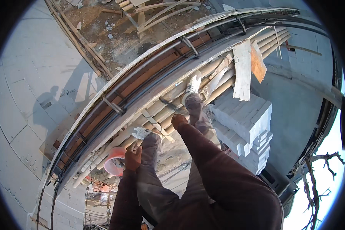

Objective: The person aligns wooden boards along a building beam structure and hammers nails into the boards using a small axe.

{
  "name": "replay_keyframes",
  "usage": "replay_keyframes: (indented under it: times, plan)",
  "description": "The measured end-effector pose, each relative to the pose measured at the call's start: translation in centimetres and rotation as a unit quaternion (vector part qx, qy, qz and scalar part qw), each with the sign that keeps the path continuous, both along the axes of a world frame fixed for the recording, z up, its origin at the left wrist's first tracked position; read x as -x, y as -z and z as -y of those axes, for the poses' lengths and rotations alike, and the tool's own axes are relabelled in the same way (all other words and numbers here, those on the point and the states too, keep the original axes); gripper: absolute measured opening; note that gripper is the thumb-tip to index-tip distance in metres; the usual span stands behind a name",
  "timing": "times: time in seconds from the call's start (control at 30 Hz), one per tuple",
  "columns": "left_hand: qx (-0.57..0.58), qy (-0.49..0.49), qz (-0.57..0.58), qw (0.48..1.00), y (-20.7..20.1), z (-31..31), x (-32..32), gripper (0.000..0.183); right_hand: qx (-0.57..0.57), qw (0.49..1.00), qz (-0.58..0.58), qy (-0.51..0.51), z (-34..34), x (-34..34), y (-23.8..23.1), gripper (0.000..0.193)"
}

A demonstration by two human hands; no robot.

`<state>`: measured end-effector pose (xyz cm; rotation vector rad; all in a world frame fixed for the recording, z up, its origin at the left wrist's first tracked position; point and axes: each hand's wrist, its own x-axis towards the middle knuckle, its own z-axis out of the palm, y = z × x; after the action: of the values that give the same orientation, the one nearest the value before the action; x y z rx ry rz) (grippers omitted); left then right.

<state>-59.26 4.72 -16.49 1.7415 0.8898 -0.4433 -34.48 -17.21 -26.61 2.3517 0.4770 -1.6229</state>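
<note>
My right hand (179,121) is closed in a fist beside my right leg. A bundle of thin dark wires (172,105) fans out from the top of that fist. My left hand (133,158) is beside my left knee, its fingers half curled and apart, with nothing visible in them. Just left of it is a pinkish-red plastic bucket (114,161). Both my feet stand on bamboo poles (157,111) laid side by side. Along them runs a long formwork trough (92,124) with steel bars (136,92) and bent stirrups (113,105) in it.
A stack of pale blocks (241,119) stands to the right. White boards (242,71) lie across the poles farther off. Beyond the trough are a block wall (19,99), loose timber (80,38) and rubble-strewn ground (99,27). Bare branches (314,184) show at the lower right.
</note>
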Motion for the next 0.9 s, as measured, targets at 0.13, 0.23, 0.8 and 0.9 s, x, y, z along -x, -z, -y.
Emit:
replay_keyframes:
  times: [0.13, 0.23, 0.8, 0.9]
  plan:
    - [0.043, 0.028, -0.121, 0.991, 2.2, -2.5, -1.1, 0.049, -0.015, 0.995, -0.008, 0.097, 0.4, 2.6, 5.9, 0.030]
    - [0.065, 0.047, -0.164, 0.983, 3.9, -3.5, -1.7, 0.051, -0.049, 0.961, 0.044, 0.267, 0.0, 4.2, 10.2, 0.035]
    - [0.068, 0.110, -0.178, 0.976, 6.1, -2.9, -2.7, 0.042, -0.044, 0.952, 0.175, 0.248, -0.4, 5.0, 18.2, 0.025]
    - [0.080, 0.110, -0.170, 0.976, 6.1, -3.1, -2.7, 0.040, -0.062, 0.971, 0.166, 0.160, -0.1, 5.7, 18.2, 0.022]
